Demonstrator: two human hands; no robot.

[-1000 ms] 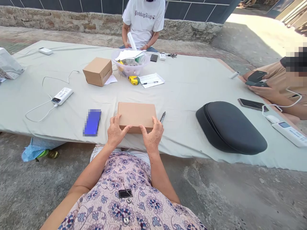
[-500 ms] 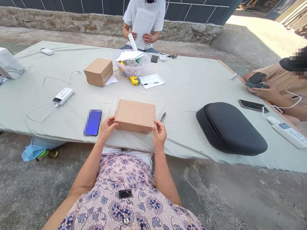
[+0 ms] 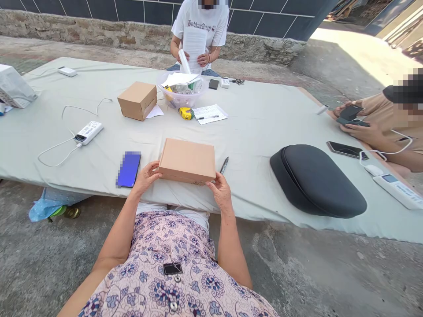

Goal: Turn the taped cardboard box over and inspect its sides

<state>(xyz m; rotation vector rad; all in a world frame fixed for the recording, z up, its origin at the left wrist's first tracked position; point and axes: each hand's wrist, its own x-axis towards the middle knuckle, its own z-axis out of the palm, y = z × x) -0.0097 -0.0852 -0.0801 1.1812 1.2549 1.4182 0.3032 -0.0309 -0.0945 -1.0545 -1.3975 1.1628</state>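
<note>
A closed brown cardboard box [image 3: 187,159] lies in front of me near the table's front edge. My left hand [image 3: 147,177] grips its left end, the fingers bent round the side. At the front right corner, my right hand [image 3: 219,189] holds the box with the thumb on the front face and the fingers along the right side. A black marker pen [image 3: 224,165] lies just right of the box, by my right fingers. To the left of my left hand, a phone [image 3: 129,169] with a blue screen rests on the cloth.
A black padded case [image 3: 319,180] stands at right. Farther back are another cardboard box [image 3: 137,101], a plastic basin [image 3: 181,99], a yellow tape measure [image 3: 186,113] and a paper [image 3: 211,114]. A white power bank [image 3: 88,132] with a cable lies left. Two people sit at the table.
My right hand has shifted slightly down, its thumb now lower on the box's front corner. The box has hardly moved. The person opposite has lowered the papers.
</note>
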